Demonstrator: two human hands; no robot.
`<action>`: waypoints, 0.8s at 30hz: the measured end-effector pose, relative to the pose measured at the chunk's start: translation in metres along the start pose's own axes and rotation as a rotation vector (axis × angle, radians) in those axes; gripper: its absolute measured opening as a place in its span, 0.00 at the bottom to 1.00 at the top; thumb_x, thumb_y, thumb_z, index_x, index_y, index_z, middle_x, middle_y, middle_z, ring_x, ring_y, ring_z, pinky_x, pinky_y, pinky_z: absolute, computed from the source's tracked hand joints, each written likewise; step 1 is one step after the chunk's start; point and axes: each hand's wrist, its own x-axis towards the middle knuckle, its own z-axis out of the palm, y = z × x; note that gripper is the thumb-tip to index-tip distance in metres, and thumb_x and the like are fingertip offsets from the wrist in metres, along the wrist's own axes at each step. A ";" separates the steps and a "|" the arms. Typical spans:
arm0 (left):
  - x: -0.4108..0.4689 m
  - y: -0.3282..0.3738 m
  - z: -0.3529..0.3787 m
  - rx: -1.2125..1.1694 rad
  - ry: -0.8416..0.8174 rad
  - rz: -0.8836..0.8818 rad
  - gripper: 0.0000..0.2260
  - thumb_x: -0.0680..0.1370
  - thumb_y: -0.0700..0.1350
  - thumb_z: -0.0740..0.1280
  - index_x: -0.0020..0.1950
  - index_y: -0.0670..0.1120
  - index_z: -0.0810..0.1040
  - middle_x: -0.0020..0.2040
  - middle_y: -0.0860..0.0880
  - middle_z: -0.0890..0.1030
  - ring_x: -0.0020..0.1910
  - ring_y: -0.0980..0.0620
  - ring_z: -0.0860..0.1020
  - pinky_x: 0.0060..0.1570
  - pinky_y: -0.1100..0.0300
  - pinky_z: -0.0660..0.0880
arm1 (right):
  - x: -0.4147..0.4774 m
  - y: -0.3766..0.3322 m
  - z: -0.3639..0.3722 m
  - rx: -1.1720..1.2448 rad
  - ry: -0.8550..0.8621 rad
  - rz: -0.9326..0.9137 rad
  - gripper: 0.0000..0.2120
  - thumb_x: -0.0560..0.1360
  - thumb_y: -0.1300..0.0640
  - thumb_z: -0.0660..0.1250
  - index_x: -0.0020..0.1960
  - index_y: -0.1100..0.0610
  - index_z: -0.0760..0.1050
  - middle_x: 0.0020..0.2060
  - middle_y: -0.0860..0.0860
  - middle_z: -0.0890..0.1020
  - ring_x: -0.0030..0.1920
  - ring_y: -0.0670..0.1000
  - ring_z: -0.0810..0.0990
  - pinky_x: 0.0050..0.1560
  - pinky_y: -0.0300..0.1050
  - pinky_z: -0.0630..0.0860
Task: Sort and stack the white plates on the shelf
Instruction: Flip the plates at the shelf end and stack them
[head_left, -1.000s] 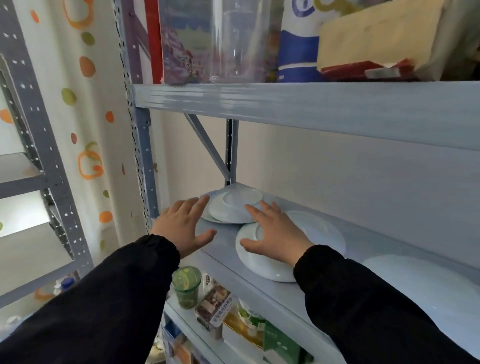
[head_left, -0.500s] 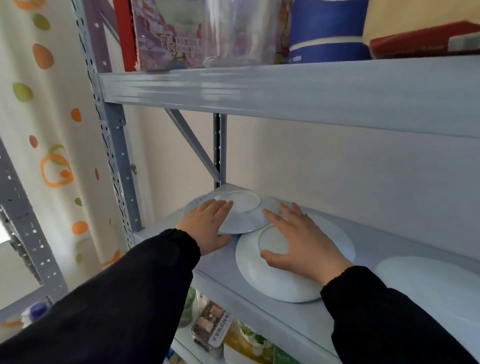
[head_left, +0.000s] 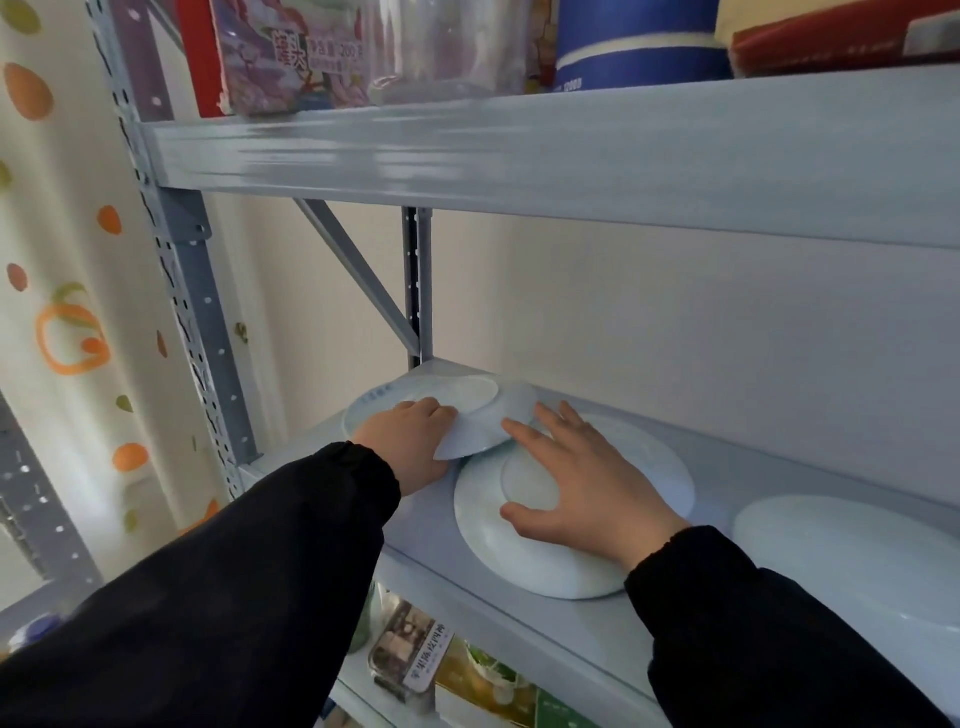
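**Plate Shelf: Hand Positions**

The grey shelf (head_left: 422, 525) stood against a pale wall (head_left: 623, 322). The left hand (head_left: 410, 441) gripped the small plate (head_left: 483, 415) by its near rim. The right hand (head_left: 576, 483) lay flat, fingers straight, on the upturned large plate (head_left: 545, 566). Half a second earlier, the left hand had lain flat on the small plate, which had since tilted.

On my feed the small plate (head_left: 483, 415), large plate (head_left: 519, 556) and third plate (head_left: 841, 556) all read plain white. The shelf (head_left: 519, 156) is pale grey-blue. The sleeves (head_left: 234, 597) are black. The wall (head_left: 67, 208) is cream, blotched orange and green.
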 end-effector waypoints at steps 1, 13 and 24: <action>-0.001 -0.002 -0.002 -0.019 0.017 -0.011 0.24 0.77 0.52 0.62 0.72 0.49 0.65 0.65 0.49 0.71 0.61 0.46 0.73 0.58 0.52 0.72 | 0.000 0.000 0.001 0.002 0.010 -0.006 0.42 0.72 0.31 0.63 0.79 0.34 0.45 0.81 0.43 0.44 0.80 0.46 0.37 0.77 0.45 0.43; -0.013 -0.050 -0.042 -0.490 0.500 -0.377 0.17 0.80 0.38 0.53 0.67 0.47 0.72 0.56 0.44 0.79 0.49 0.45 0.76 0.47 0.54 0.71 | -0.005 -0.005 0.004 -0.004 0.057 -0.042 0.43 0.71 0.29 0.60 0.78 0.31 0.40 0.79 0.39 0.36 0.77 0.43 0.30 0.77 0.46 0.46; -0.023 -0.071 -0.005 -1.366 0.256 -1.092 0.06 0.76 0.33 0.61 0.51 0.34 0.75 0.38 0.40 0.77 0.33 0.44 0.77 0.21 0.62 0.75 | -0.004 -0.004 0.006 -0.001 0.055 -0.047 0.42 0.71 0.29 0.60 0.77 0.30 0.40 0.79 0.39 0.37 0.77 0.42 0.30 0.77 0.46 0.46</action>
